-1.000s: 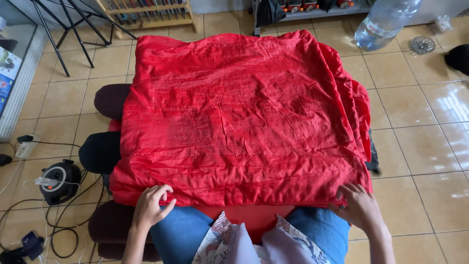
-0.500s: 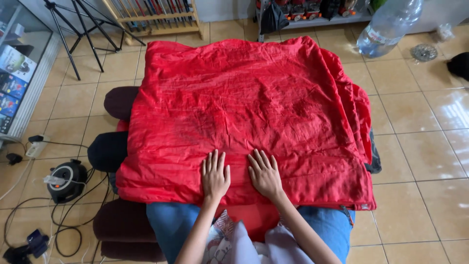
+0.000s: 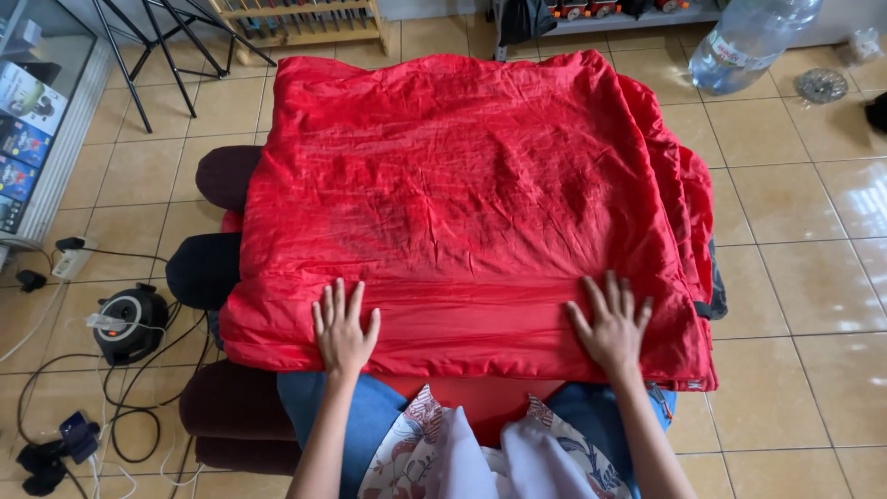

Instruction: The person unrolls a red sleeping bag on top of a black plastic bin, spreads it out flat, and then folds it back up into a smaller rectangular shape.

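Beige floor tiles (image 3: 813, 277) surround the folded red quilt (image 3: 471, 203) across our lap; our left hand (image 3: 344, 325) and right hand (image 3: 612, 322) press flat, fingers spread, gripping nothing, on its near edge.

A red cloth (image 3: 480, 194), folded and creased, lies spread over a low surface that it hides. The person's left hand (image 3: 344, 328) presses flat on its near edge toward the left corner, fingers spread; the right hand (image 3: 612, 323) lies flat the same way toward the near right corner, well apart from the other. A big clear water bottle (image 3: 748, 37) stands on the tiled floor (image 3: 813, 277) beyond the far right corner
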